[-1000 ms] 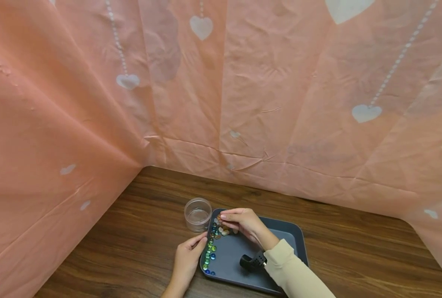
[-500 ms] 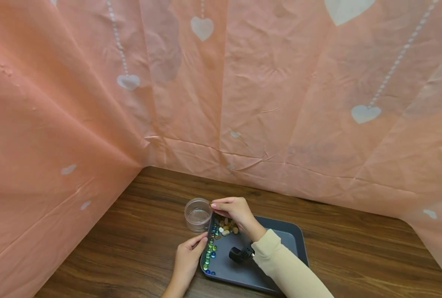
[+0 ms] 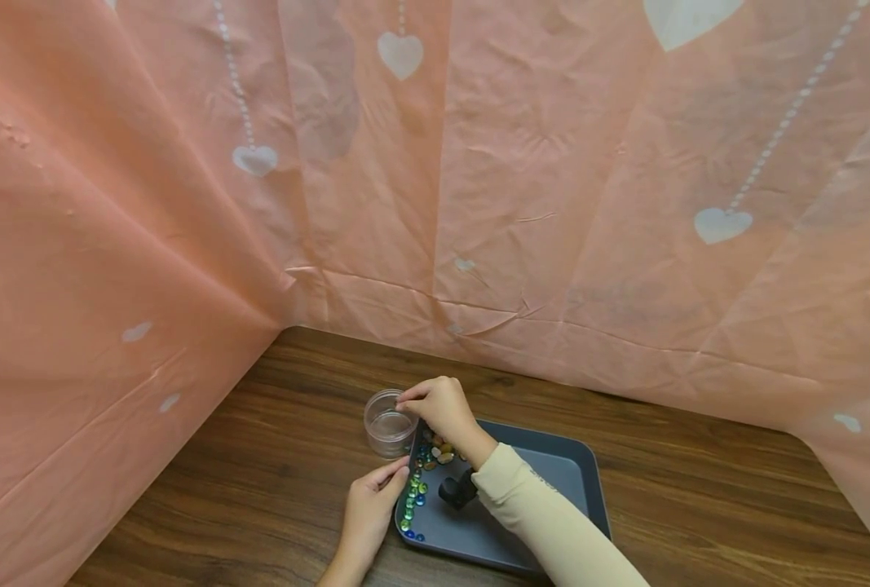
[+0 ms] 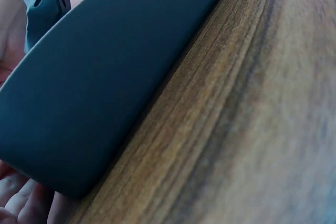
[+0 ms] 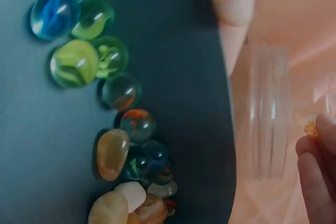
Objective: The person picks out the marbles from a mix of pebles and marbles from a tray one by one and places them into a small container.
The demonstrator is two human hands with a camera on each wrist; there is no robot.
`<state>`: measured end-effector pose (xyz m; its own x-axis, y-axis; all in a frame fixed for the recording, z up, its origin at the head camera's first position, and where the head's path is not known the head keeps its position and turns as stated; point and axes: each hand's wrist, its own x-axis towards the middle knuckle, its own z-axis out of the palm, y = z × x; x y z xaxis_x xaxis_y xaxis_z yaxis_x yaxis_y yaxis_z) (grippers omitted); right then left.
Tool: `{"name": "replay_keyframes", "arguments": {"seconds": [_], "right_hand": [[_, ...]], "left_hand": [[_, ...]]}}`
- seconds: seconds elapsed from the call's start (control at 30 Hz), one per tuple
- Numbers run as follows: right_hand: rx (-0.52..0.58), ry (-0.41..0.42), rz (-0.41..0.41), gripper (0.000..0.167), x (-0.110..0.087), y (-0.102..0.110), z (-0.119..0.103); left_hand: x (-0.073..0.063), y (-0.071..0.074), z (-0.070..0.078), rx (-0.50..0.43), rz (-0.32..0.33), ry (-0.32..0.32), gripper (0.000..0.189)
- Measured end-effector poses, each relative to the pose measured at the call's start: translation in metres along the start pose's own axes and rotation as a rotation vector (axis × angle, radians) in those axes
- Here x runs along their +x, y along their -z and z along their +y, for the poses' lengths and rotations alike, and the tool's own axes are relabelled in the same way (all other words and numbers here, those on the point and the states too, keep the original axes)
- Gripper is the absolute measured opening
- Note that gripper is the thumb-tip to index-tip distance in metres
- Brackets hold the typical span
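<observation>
Here, nearest the viewer, the left hand [image 3: 368,497] touches the left wall of a dark grey, rectangular, raised-edge tray [image 3: 471,534]; I cannot tell whether its fingers grip or merely steady it. A slip there might shift the tray and set rolling the round green and blue glass marbles [image 5: 74,63] along that wall. A black wrist camera [image 3: 453,492] on the right arm could brush them too. Beyond lie smooth brown and white pebbles [image 5: 108,209]. Farther on, the right hand [image 3: 440,408] pinches a small orange piece [image 5: 310,128] between thumb and fingers, at the rim of a clear, round plastic jar [image 3: 387,444] just beside the tray. Loosened too early, the piece might drop outside; a knuckle catching the rim could tip so light a jar.

Underneath is a brown wood-grain table [image 3: 258,473]. Behind hangs a creased salmon-pink fabric curtain [image 3: 552,163] with white hearts [image 3: 722,225], also enclosing the left side.
</observation>
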<state>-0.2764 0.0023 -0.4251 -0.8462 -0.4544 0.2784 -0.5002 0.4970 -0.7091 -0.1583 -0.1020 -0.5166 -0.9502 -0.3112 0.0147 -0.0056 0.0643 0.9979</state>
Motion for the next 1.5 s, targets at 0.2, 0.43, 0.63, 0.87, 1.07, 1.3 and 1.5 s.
{"name": "replay_keyframes", "arguments": {"seconds": [0.2,0.43,0.63,0.87,1.07,1.3,1.5], "right_hand": [[-0.022,0.015,-0.034,0.005,0.000,-0.005,-0.002],[-0.029,0.028,-0.029,0.005,-0.001,-0.006,0.001],[0.010,0.025,-0.023,0.008,-0.005,0.000,0.004],[0.082,-0.091,0.051,0.012,-0.015,0.010,0.014],[0.184,-0.218,0.085,0.010,-0.027,0.013,0.022],[0.258,-0.287,0.053,0.013,-0.041,0.014,0.031],[0.307,-0.268,-0.040,0.014,-0.050,0.014,0.040]], "left_hand": [[0.000,0.000,-0.001,0.003,-0.001,0.003,0.026],[0.000,0.000,-0.001,-0.003,0.001,0.007,0.026],[-0.001,0.000,0.000,-0.002,0.001,0.010,0.026],[-0.001,0.000,0.001,-0.015,0.008,0.020,0.025],[0.000,0.000,0.002,-0.027,0.018,0.009,0.025],[0.000,0.000,0.002,-0.032,0.010,0.014,0.026],[0.000,0.000,0.001,-0.032,0.006,0.012,0.026]]}}
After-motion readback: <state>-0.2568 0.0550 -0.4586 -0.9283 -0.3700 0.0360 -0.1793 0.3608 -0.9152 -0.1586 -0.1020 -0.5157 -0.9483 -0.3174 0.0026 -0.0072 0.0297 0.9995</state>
